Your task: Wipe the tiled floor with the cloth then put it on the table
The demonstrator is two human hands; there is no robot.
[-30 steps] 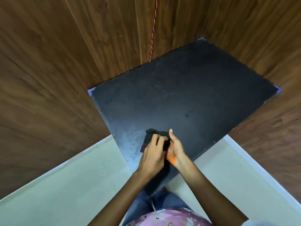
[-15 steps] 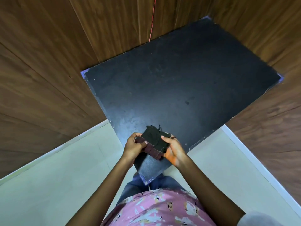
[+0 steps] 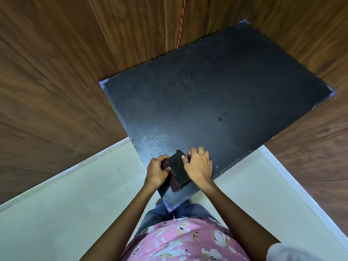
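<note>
so the cloth (image 3: 177, 171) got lifted off the table (image 3: 216, 102) a moment ago, now it's bunched between both sets of fingers, left hand (image 3: 157, 171) and right hand (image 3: 199, 165) pinching opposite edges. Looks like refolding, floor (image 3: 75, 204) wipe still pending

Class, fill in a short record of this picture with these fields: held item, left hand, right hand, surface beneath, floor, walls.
held item: dark cloth, folded, maroon edge showing
left hand: left hand in a grip on the cloth's left side
right hand: right hand in a grip on its right side
surface beneath: black table, near corner
floor: pale tiled floor
walls: wood panelling, red cord hanging
</note>
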